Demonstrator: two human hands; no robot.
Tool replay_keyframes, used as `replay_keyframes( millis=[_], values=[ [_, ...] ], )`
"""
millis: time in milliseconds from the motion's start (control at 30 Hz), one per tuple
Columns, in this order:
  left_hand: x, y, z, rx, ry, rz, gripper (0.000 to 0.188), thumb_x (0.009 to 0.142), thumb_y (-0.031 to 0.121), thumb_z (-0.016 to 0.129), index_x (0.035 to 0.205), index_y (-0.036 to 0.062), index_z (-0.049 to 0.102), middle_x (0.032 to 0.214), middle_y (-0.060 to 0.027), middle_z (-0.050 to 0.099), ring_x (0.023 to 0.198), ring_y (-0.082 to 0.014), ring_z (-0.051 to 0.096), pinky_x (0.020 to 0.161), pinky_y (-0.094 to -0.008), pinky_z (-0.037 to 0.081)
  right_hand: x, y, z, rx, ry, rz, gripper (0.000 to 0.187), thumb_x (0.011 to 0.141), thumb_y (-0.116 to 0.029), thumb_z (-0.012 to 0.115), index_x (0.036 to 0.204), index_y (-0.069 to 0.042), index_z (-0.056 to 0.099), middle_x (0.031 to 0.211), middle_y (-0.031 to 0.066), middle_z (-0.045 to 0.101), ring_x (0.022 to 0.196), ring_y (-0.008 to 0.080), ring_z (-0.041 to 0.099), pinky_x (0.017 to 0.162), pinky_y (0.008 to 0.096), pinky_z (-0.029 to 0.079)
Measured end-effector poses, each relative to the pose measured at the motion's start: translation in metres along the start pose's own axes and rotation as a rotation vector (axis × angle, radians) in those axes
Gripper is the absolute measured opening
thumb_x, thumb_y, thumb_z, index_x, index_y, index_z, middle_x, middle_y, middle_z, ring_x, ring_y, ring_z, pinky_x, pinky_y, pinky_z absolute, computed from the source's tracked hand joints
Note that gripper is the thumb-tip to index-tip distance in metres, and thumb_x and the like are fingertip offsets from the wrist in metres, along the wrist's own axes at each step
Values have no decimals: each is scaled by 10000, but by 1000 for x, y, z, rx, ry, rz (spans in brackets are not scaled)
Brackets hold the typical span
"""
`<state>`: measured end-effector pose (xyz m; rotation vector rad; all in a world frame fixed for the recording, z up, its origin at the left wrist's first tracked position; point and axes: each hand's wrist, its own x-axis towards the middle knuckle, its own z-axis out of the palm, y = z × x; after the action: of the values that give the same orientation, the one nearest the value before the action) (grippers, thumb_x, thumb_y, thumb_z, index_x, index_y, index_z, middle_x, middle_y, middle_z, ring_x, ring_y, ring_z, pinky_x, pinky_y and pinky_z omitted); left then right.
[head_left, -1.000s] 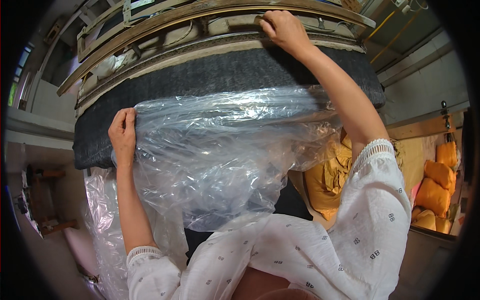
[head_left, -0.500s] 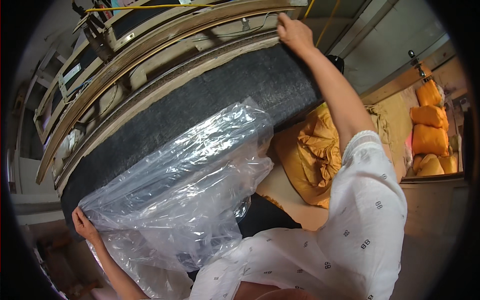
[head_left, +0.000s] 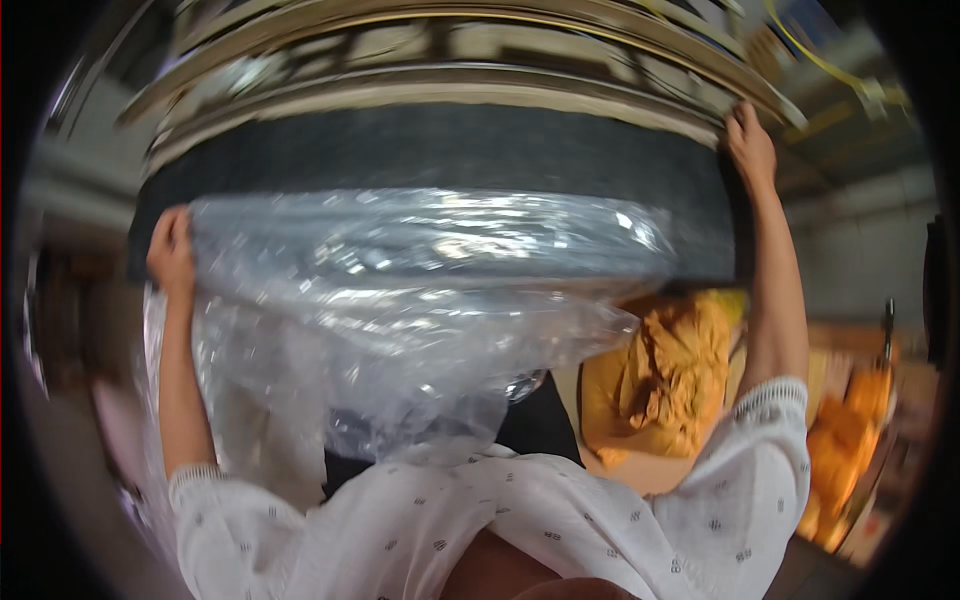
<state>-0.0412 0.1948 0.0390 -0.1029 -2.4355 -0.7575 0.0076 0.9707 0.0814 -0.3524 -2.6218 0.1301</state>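
Observation:
A large dark grey padded slab (head_left: 440, 150) lies across the upper view, backed by a pale wooden frame (head_left: 450, 50). A big sheet of clear crinkled plastic (head_left: 400, 300) is drawn over its lower edge and hangs down toward me. My left hand (head_left: 170, 250) grips the plastic at the slab's left end. My right hand (head_left: 750, 145) is raised and holds the slab's upper right corner against the frame. The picture is blurred by motion.
Crumpled yellow-orange cloth (head_left: 670, 380) lies below the slab's right end. More orange bundles (head_left: 845, 440) sit at the far right beside a dark upright tool (head_left: 887, 330). My white patterned sleeves (head_left: 560, 520) fill the lower view.
My left hand has risen with the plastic, now spread level across the slab's lower edge. The view has swung so the slab sits level. My right hand stays at the upper right corner.

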Motion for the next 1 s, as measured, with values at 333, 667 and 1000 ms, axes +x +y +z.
replay_keyframes(
  millis=[333, 667, 1000],
  values=[
    [-3, 10, -20, -31, 104, 48, 128, 844, 189, 576, 851, 68, 620, 802, -60, 613, 724, -227, 610, 651, -284, 460, -14, -316, 45, 39, 40, -360, 198, 836, -231, 504, 973, -97, 456, 736, 187, 601, 688, 396, 589, 577, 498, 455],
    [-4, 7, -21, -90, 111, -44, 143, 841, 240, 566, 778, 113, 583, 763, -58, 581, 701, -308, 589, 575, -399, 456, -17, -602, 101, 232, 188, -717, 129, 822, -192, 523, 893, -101, 468, 620, 149, 573, 615, 349, 588, 512, 467, 447],
    [-5, 0, -22, -74, 106, -23, 119, 806, 181, 585, 759, 80, 545, 761, -80, 567, 703, -325, 580, 575, -426, 454, -28, -795, 140, 406, 180, -801, 76, 768, -110, 492, 843, -98, 502, 667, 136, 615, 673, 307, 624, 576, 433, 446]
  ],
)
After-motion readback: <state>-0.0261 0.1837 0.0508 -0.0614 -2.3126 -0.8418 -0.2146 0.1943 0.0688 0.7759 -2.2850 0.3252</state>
